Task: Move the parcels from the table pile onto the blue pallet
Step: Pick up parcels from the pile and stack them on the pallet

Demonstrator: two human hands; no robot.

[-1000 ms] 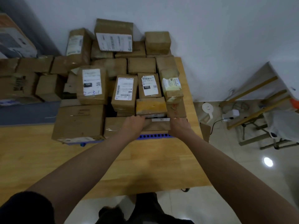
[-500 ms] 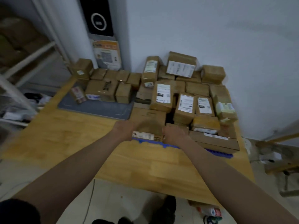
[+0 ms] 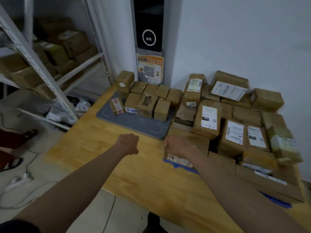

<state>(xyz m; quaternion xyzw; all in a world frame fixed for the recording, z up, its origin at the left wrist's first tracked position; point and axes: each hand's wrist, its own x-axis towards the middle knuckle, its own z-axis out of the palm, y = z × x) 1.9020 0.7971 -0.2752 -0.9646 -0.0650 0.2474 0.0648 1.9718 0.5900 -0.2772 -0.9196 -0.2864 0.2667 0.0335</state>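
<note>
A pile of small brown parcels [image 3: 148, 103] sits on a grey mat [image 3: 134, 125] at the back of the wooden table [image 3: 104, 148]. To the right, the blue pallet [image 3: 182, 166] shows only at its front edge under several stacked, labelled parcels. My right hand [image 3: 178, 147] rests on the near-left corner of a large brown parcel [image 3: 200, 143] on the pallet, its fingers curled over the edge. My left hand [image 3: 128, 143] hovers over bare table in front of the mat, fingers curled, holding nothing.
A metal shelf rack [image 3: 42, 69] with boxes stands at the left. A tall grey terminal [image 3: 149, 39] with a QR poster stands behind the pile, against the white wall. Cables and a power strip [image 3: 18, 180] lie on the floor at the left.
The view has swung left. My left hand has come off the large parcel and moved left over the table. My right hand stays on that parcel's corner.
</note>
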